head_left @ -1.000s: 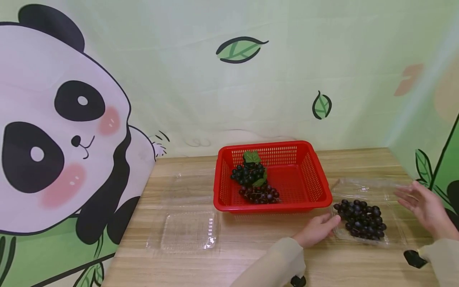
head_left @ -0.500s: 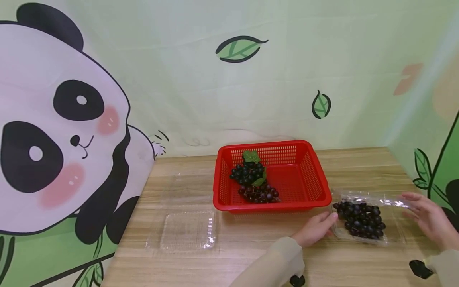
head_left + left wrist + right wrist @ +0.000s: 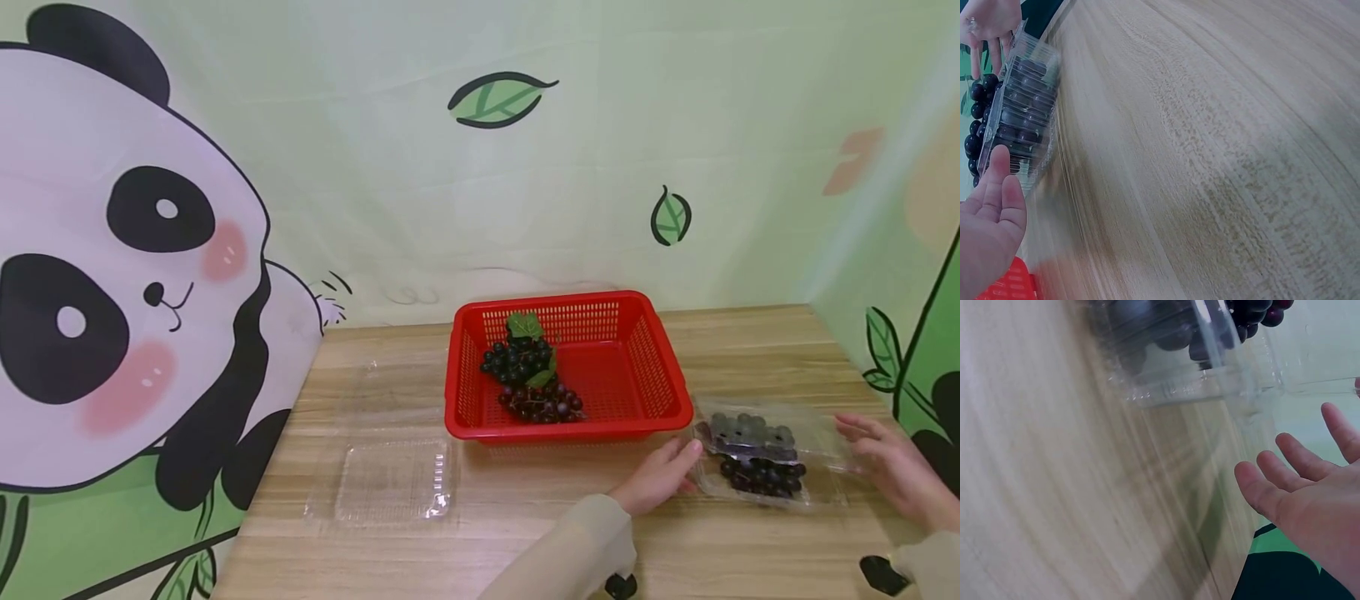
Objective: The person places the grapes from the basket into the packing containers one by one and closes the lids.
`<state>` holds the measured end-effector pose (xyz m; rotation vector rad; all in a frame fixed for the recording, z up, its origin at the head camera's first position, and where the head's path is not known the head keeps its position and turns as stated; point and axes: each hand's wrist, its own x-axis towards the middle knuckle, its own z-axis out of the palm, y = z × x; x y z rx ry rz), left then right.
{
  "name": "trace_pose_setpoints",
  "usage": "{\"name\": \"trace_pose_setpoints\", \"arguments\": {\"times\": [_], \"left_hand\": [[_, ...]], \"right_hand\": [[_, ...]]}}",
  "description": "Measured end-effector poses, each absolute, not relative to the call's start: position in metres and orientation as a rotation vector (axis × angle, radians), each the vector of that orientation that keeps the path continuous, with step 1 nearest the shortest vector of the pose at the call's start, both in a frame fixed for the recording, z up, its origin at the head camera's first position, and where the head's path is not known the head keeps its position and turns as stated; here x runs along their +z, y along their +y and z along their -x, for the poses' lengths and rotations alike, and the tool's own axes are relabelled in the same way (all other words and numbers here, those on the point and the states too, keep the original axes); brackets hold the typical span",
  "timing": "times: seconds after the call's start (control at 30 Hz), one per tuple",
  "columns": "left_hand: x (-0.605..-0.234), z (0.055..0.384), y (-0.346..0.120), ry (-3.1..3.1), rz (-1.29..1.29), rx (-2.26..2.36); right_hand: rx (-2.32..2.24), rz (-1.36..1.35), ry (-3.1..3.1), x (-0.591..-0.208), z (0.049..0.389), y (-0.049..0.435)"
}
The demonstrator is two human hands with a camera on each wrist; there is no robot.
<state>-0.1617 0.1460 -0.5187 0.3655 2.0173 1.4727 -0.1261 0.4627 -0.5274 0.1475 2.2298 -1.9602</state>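
A clear plastic clamshell box [image 3: 823, 490] sits on the table at the right, with a bunch of dark grapes [image 3: 763, 477] inside. Its hinged lid [image 3: 812, 419] leans forward over the rear part of the fruit, partway down. My left hand [image 3: 658, 479] rests at the box's left side, its relaxed fingers against the wall; the left wrist view shows these fingers [image 3: 999, 164] extended by the ribbed side. At the lid's right edge is my right hand [image 3: 894, 462]. In the right wrist view its fingers [image 3: 1300, 459] are spread and loosely extended.
A red plastic basket [image 3: 570, 432] stands left of the box, holding more dark grapes [image 3: 542, 403] with green leaves [image 3: 525, 326]. A second clear clamshell [image 3: 393, 483] lies opened out farther left. Behind the wooden table [image 3: 517, 550] hangs a panda-printed backdrop [image 3: 360, 167].
The lid has swung from lying back behind the box to tilting forward over the grapes. My right hand has moved down and toward me with it; the left has stayed nearly still.
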Motion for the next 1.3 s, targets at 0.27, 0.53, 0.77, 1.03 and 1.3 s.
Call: {"name": "trace_pose_setpoints", "arguments": {"times": [0.27,0.53,0.77,1.03,1.3], "left_hand": [[-0.518,0.16,0.148,2.042,-0.336,1.436],[-0.526,0.159,0.151,2.068,-0.332,1.439],[-0.529,0.155,0.153,2.057,-0.331,1.486],[-0.533,0.149,0.157,2.116,-0.369,1.52],[-0.538,0.145,0.163,2.179,-0.308,1.558]], "right_hand": [[-1.725,-0.251,2.245,-0.53,0.123,0.465],[-1.705,-0.234,2.238,-0.534,0.12,0.467],[-1.652,-0.283,2.252,-0.535,0.118,0.467],[-1.723,-0.329,2.14,-0.539,0.115,0.468],[-1.904,-0.272,1.86,-0.538,0.111,0.468]]}}
